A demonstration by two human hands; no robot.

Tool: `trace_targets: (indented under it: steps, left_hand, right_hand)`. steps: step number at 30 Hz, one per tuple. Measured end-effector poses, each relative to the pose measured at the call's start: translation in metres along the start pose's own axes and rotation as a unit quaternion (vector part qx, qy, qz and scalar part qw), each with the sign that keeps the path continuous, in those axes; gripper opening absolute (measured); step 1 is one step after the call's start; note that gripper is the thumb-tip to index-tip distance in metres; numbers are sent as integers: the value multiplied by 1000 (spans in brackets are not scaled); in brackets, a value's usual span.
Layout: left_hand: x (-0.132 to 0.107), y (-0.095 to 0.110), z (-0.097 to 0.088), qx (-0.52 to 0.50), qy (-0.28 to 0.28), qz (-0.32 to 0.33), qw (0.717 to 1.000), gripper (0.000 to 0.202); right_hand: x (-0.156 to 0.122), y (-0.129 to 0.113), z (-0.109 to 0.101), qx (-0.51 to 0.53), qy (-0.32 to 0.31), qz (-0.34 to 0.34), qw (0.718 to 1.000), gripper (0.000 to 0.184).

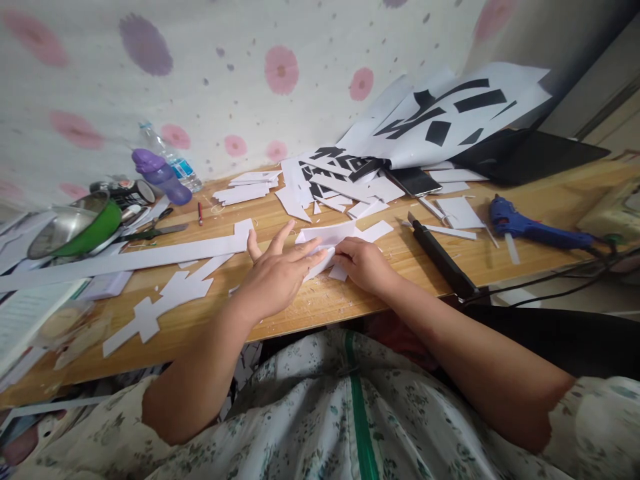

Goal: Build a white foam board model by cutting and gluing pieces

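My left hand (280, 273) lies flat with its fingers stretched out, pressing on a white paper piece (327, 237) on the wooden table (320, 303). My right hand (364, 263) is curled beside it, fingers pinching the right part of the same folded paper. Both hands meet at the paper near the table's front edge.
White paper cut-outs (160, 303) and a long strip (125, 260) lie left. A black utility knife (440, 257) and blue glue gun (530, 227) lie right. Printed black-and-white sheets (450, 113) are piled at the back. A green bowl (80, 230), bottles (163, 175) and scissors (150, 233) sit far left.
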State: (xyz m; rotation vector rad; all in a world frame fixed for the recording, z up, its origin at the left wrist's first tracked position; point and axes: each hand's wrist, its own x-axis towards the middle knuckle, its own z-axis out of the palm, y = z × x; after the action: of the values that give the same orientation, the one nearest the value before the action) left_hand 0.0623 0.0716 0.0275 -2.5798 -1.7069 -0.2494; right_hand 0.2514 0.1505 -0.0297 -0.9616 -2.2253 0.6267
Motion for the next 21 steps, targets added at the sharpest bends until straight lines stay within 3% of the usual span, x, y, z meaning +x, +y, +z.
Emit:
trace_targets:
  steps: [13,21]
  left_hand:
    - [-1,0,4,9,25,3,1000,46]
    - [-1,1,5,9,32,-5,999,44]
  right_hand:
    - [0,-1,1,-12,7,3,1000,9]
    - [2,-9,6,-61,32,22,997,24]
